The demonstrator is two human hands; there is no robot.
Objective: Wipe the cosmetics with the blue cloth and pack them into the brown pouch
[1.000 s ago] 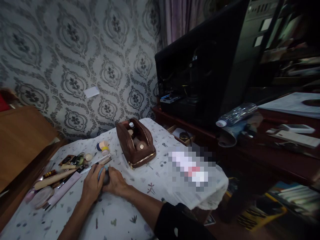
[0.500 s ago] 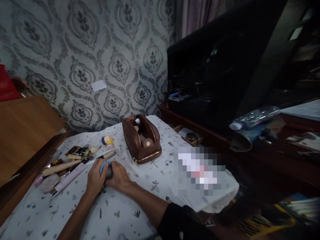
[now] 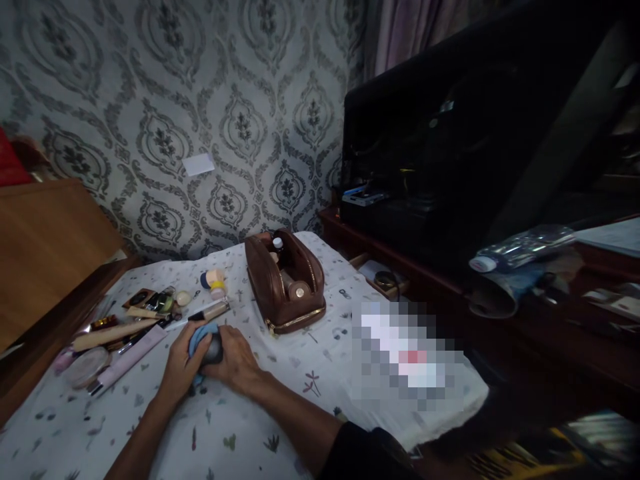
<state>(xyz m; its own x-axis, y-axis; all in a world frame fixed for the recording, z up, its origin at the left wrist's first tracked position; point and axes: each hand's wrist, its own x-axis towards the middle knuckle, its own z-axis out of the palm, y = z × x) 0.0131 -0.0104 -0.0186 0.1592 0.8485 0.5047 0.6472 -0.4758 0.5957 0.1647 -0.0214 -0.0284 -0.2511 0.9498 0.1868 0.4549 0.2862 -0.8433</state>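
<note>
Left hand [image 3: 181, 362] is gripping blue cloth [image 3: 197, 339] against a dark rounded object [image 3: 215, 350]; right hand's [image 3: 238, 360] fingers are clasping its right side, long axis indeterminate.

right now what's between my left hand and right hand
In the head view, a dark rounded object and a blue cloth lie between the left hand and right hand.
</note>
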